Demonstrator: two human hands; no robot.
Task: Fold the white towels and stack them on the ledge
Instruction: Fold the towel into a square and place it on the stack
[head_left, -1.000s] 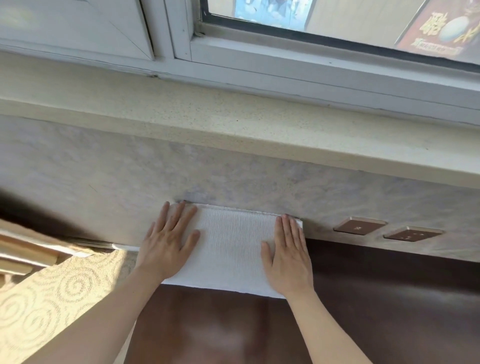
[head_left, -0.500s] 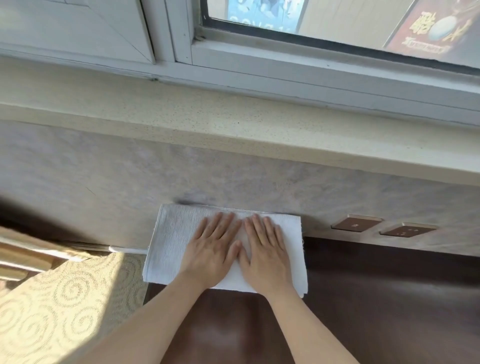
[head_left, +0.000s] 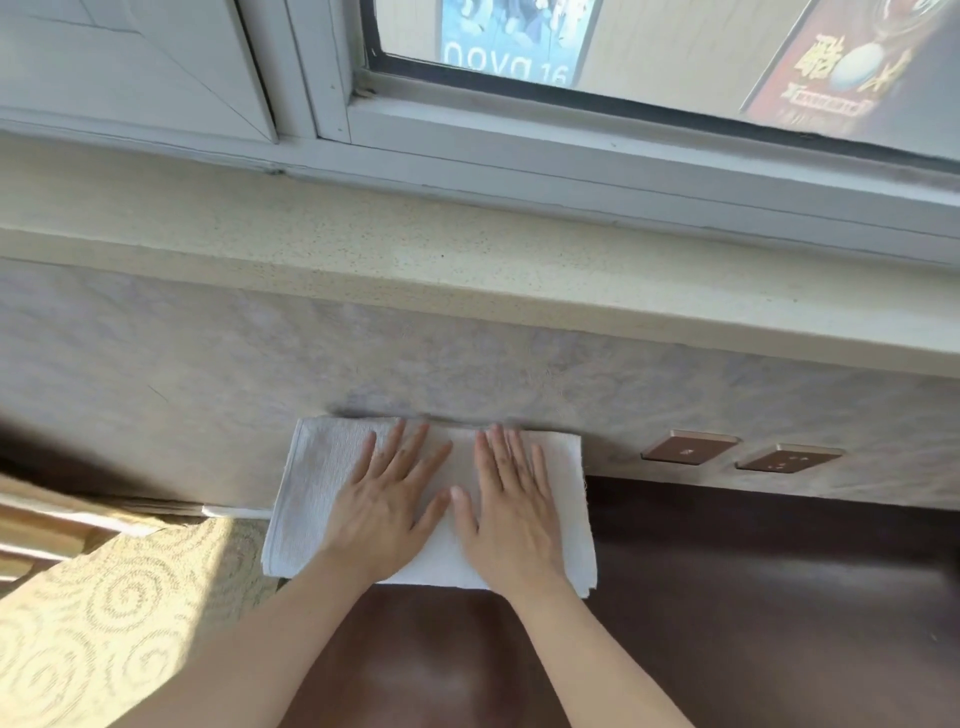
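White towel (head_left: 317, 499), folded to a rectangle, lies flat on the dark brown worktop (head_left: 753, 597). Far edge of the towel touches the grey marbled wall (head_left: 208, 384). Left edge overhangs the worktop's end, above patterned beige carpet (head_left: 104, 613) in sunlight. Near edge shows layered folds at the right corner.

Left hand (head_left: 387, 506) lies palm down on the towel's middle, fingers (head_left: 410, 452) straight and slightly spread, pointing toward the wall. Holds nothing; presses flat.

Right hand (head_left: 511, 512) lies palm down just beside it on the right half of the towel, fingers straight, close together, also pointing at the wall. Thumbs of the two hands nearly meet; cannot tell whether they touch. Both forearms bare, coming in from the bottom of the view.

Cream speckled ledge (head_left: 467, 244) runs across the view above the wall, well apart from the towel. No towel visible on the part of the ledge in view.

White window frame (head_left: 571, 156) sits behind the ledge. Through the glass, a blue poster (head_left: 514, 36) with pale lettering and a red poster (head_left: 841, 57).

Two bronze socket plates (head_left: 691, 446) sit on the wall to the right of the towel, near the worktop's back edge. Wooden trim (head_left: 47, 525) at far left, partly in shadow.
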